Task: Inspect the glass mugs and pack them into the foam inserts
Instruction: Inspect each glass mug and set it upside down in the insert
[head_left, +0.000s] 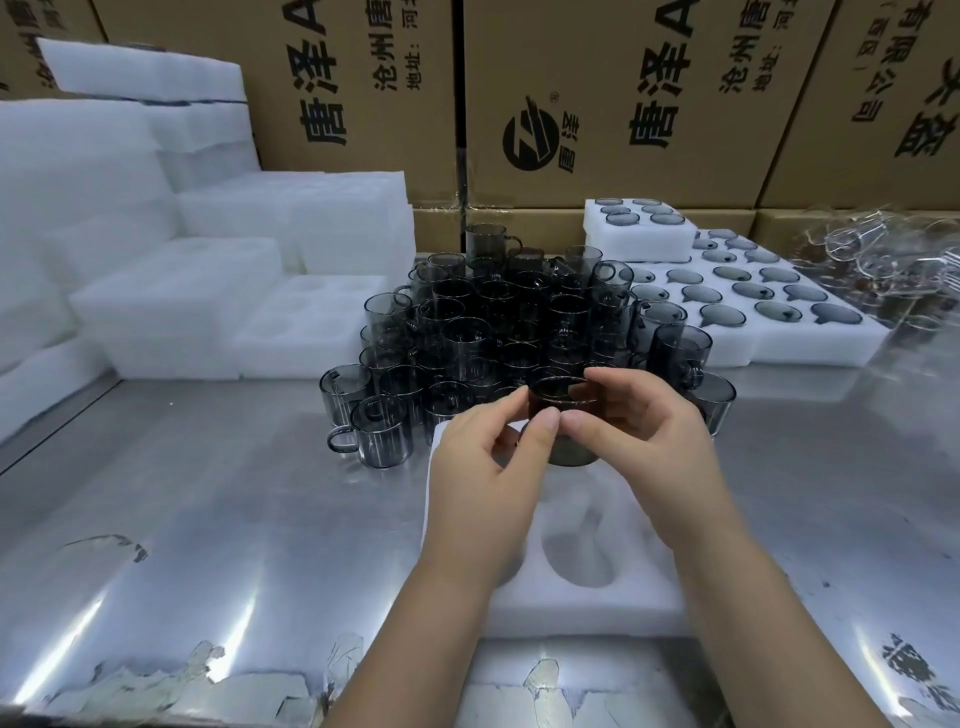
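A smoky grey glass mug (563, 402) is held upright between both hands, just above the far end of a white foam insert (582, 597). My left hand (488, 467) pinches its near rim with thumb and forefinger. My right hand (644, 431) grips the rim and right side with curled fingers. An empty round pocket (579, 540) shows in the insert below my wrists. Behind the held mug stands a dense cluster of several grey glass mugs (498, 322).
Filled foam inserts (779, 338) with mugs in them lie at the back right, one smaller filled insert (639, 228) stacked on top. Empty foam inserts (176, 306) pile up at the left. Clear glassware (883, 260) sits far right. Cardboard boxes (597, 104) wall the back of the steel table (208, 519).
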